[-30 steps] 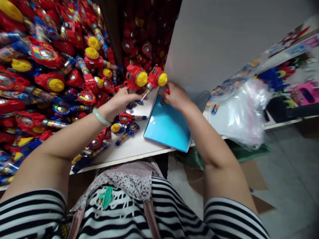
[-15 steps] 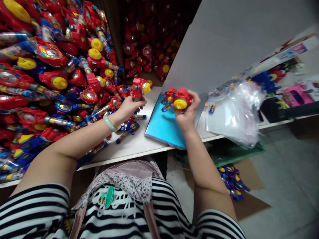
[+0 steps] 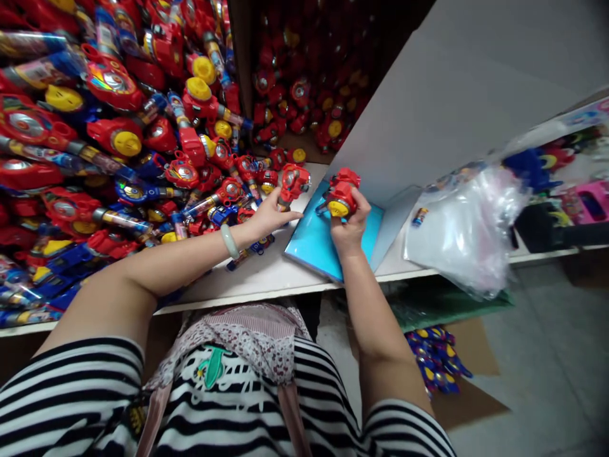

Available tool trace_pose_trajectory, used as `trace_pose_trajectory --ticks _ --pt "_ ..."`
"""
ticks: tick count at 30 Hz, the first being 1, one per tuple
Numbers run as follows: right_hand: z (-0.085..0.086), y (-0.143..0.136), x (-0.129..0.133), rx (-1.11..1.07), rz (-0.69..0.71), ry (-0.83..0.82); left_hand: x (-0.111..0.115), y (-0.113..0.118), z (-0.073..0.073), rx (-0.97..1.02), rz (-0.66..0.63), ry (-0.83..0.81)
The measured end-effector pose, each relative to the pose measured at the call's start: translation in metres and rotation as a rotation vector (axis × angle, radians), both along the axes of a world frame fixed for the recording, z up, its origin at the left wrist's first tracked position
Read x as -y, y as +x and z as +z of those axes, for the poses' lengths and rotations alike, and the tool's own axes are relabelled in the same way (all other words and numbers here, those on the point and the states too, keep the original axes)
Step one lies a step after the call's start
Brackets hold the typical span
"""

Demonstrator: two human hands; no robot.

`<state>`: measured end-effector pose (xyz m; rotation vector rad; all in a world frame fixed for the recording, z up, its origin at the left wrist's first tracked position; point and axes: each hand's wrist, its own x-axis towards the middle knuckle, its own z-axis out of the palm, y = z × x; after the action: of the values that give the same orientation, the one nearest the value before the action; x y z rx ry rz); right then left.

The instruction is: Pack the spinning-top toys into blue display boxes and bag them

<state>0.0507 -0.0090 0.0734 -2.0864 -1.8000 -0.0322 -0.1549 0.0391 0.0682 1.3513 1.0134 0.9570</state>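
Note:
My left hand (image 3: 266, 222), with a pale bangle on its wrist, grips a red plastic toy (image 3: 295, 182) with silver trim by its lower part. The thumb is stretched out to the right. My right hand (image 3: 351, 231) is closed around another red toy (image 3: 343, 195) with a yellow cone-shaped piece facing me; a second red toy seems bunched with it, partly hidden. Both hands are over or beside a flat blue sheet or packet (image 3: 311, 244) on the white table. A few blue toys (image 3: 252, 251) lie under my left forearm.
A big heap of red and blue toys (image 3: 114, 139) with tube handles covers the left side. More fill a dark box (image 3: 304, 95) behind. A grey-white panel (image 3: 419, 95) rises at the back right. Clear plastic bags (image 3: 457, 222) overhang the table edge; blue toys (image 3: 438, 358) lie in a carton below.
My left hand has moved right, towards the right hand, and its toy has turned so the silver side shows. The right hand's toys are closer together. The view has shifted slightly.

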Motion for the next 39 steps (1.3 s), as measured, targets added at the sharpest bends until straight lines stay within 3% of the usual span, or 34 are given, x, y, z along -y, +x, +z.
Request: trace_pose_trajectory --ticks 4,7,12,16,23,29,32,36,39 --pt "0.006 0.004 -0.005 -0.029 0.088 -0.009 -0.004 0.015 -0.01 -0.034 0.039 0.001" --pt "0.003 0.012 -0.006 -0.133 0.105 0.119 -0.007 0.023 -0.018 -0.103 0.019 0.082" --pt "-0.022 0.023 -0.009 -0.376 0.308 0.483 -0.009 0.033 -0.028 -0.113 0.034 0.057" --pt "-0.037 0.023 -0.011 -0.421 0.263 0.591 -0.009 0.036 -0.03 -0.058 0.056 -0.034" --pt "-0.036 0.023 -0.013 -0.406 0.329 0.547 -0.007 0.03 -0.032 0.017 0.084 -0.047" --pt "-0.058 0.01 -0.043 -0.393 0.48 0.347 -0.006 0.028 -0.031 0.002 0.201 -0.04" --pt "-0.05 0.007 -0.047 -0.421 0.487 0.296 -0.009 0.019 -0.019 0.046 0.184 -0.087" --pt "0.0 0.005 -0.016 -0.39 0.455 0.254 -0.014 -0.007 0.024 0.151 0.012 -0.071" --pt "0.033 -0.014 0.008 -0.521 0.442 0.333 -0.01 -0.022 0.055 0.179 -0.236 -0.079"
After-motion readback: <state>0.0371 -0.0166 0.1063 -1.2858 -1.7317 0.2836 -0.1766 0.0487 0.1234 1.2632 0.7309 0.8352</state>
